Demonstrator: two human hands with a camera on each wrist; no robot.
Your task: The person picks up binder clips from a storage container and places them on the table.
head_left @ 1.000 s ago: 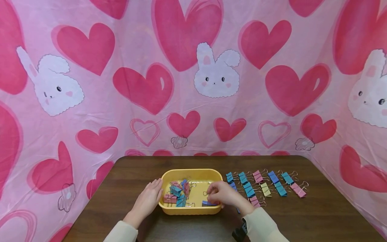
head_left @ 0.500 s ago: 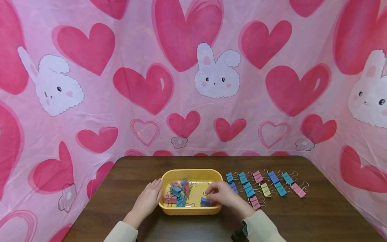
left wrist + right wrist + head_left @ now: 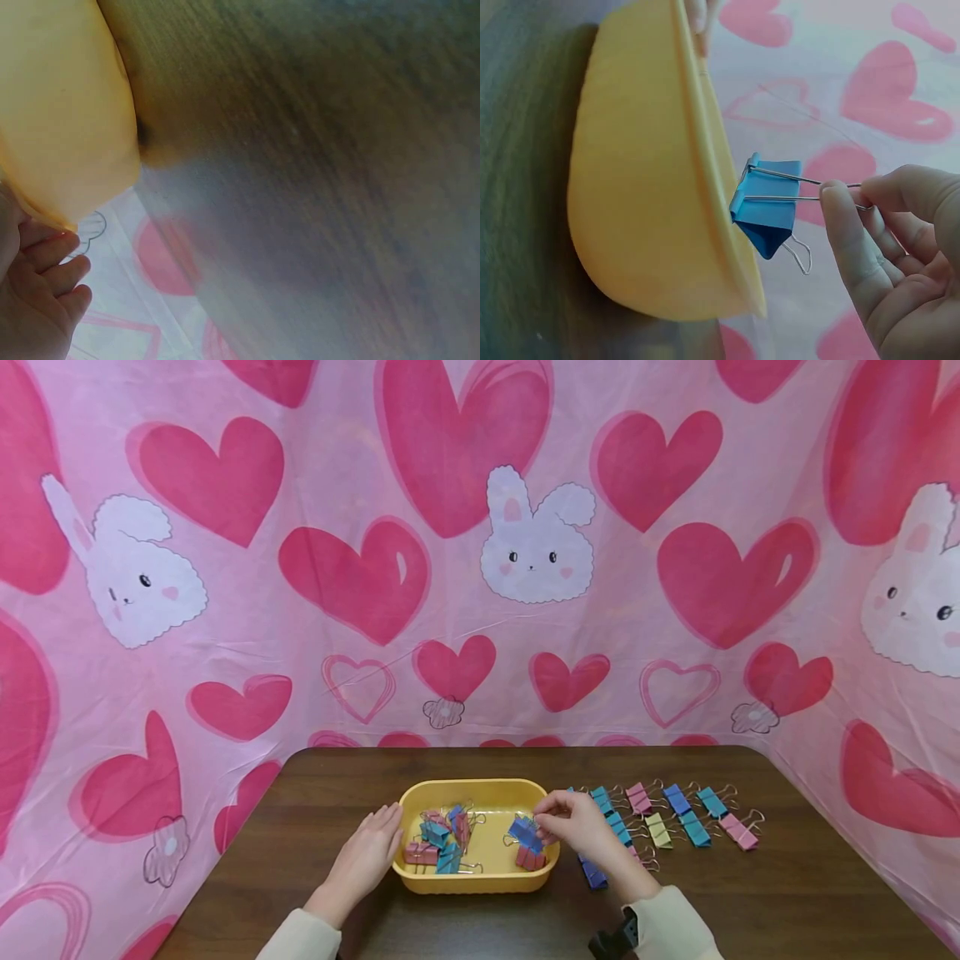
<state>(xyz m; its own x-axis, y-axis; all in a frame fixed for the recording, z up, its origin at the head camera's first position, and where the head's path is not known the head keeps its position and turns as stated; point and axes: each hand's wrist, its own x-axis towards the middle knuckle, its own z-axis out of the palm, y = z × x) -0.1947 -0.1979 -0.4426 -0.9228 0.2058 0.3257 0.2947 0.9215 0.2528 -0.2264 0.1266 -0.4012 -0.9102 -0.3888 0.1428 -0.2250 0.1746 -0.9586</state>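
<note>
My right hand (image 3: pixel 573 820) pinches the wire handle of a blue binder clip (image 3: pixel 769 202) between thumb and fingertips, above the right end of the yellow tray (image 3: pixel 472 883). Below that clip, a pink binder clip (image 3: pixel 530 859) shows inside the tray. My left hand (image 3: pixel 367 847) lies along the tray's left side, its fingers extended and touching the rim. Towards the tray's left end is a loose heap of pink, teal and blue clips, among them a teal binder clip (image 3: pixel 448 858).
Right of the tray, several binder clips stand in rows on the brown wooden table (image 3: pixel 697 893), including a yellow clip (image 3: pixel 660 831) and a blue clip (image 3: pixel 593 872) near my right wrist. A pink heart-patterned cloth (image 3: pixel 615 610) hangs behind.
My right hand has risen and shifted slightly right, lifting the blue binder clip off the tray's lower right area. The pink clip beneath has come into view. My left hand stays put.
</note>
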